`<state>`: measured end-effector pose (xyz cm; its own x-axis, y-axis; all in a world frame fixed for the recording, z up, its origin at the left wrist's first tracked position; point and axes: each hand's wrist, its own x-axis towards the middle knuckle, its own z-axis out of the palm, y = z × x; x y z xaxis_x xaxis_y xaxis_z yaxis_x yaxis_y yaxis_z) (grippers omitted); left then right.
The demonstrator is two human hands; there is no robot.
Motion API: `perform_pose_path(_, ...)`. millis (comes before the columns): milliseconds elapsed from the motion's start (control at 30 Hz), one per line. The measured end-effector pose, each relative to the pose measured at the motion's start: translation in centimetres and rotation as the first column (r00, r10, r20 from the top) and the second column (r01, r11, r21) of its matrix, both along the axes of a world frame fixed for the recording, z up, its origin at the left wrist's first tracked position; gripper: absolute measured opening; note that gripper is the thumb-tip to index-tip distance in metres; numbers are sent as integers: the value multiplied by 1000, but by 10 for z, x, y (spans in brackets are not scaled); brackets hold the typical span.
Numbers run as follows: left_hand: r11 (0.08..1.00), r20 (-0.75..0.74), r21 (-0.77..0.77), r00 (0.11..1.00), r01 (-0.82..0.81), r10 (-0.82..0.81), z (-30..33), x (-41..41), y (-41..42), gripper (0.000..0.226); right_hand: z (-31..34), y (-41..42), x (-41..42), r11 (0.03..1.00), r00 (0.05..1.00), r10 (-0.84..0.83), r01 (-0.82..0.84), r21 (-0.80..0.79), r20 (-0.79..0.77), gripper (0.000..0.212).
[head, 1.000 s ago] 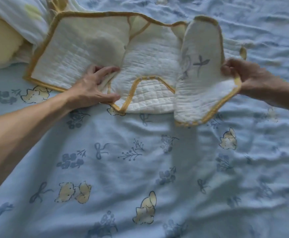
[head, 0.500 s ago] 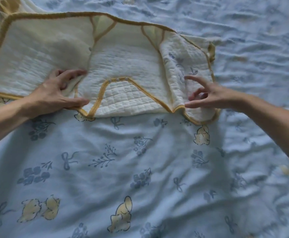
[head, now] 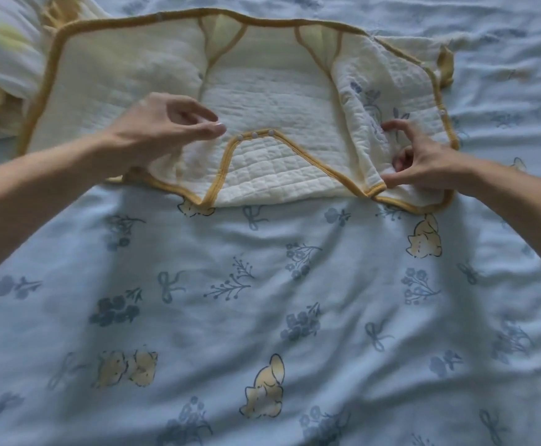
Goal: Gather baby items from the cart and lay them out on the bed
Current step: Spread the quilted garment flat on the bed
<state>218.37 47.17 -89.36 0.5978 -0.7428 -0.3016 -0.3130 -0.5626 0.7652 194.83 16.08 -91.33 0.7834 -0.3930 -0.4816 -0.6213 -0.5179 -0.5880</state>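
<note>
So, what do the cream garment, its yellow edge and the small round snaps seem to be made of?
Cream garment: likely soft quilted cotton, matte; stitched lines and crinkled texture show. Yellow edge: seemingly a knit or woven fabric binding, matte and slightly thick. Small round snaps: pale and smooth, probably plastic; too small to be sure.

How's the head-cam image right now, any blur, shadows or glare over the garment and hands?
Head view: dim, soft light, no glare; the quilted garment reads fairly sharp, snaps visible; left hand and right hand slightly motion-soft; arm shadows fall across the bedsheet; the edges bow from the wide-angle lens and look softer.
</note>
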Motion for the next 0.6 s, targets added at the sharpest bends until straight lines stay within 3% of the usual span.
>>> perform_pose_path(100, 996, 46, 71, 998, 47, -50, 0, -15, -36, 63, -2, 0, -2, 1000, 1000, -6, 6, -12, 30, 89)
perform_pose_path(233, 993, -21, 114, 1000, -7, 10, -1, -17, -53, 17, -3, 0, -3, 1000, 999, -12, 13, -11, 36, 90)
perform_pose_path(300, 988, -43, 148, 998, 43, -37, 5, -15, -53, 24, -6, -2, -4, 1000, 999, -19, 19, 0, 51, 89)
perform_pose_path(367, 972, 6, 213, 995, 99, -103, 10, -20, -54, 46, -6, -3, -4, 1000, 998, -29, 29, 0, 58, 90)
perform_pose_path(433, 963, 23, 240, 991, 119, -128, 11, -30, -56, 42, -6, -3, -4, 1000, 998, -31, 31, -4, 50, 90)
perform_pose_path(533, 991, -31, 74, 993, 113, -111, 16, -54, -52, 10, -8, -4, -4, 1000, 999, -14, 14, -4, 46, 89)
perform_pose_path(600, 978, -85, -126, 981, 164, -175, 21, -67, -43, 19, -9, -7, -3, 1000, 999, -1, 1, -15, 38, 90)
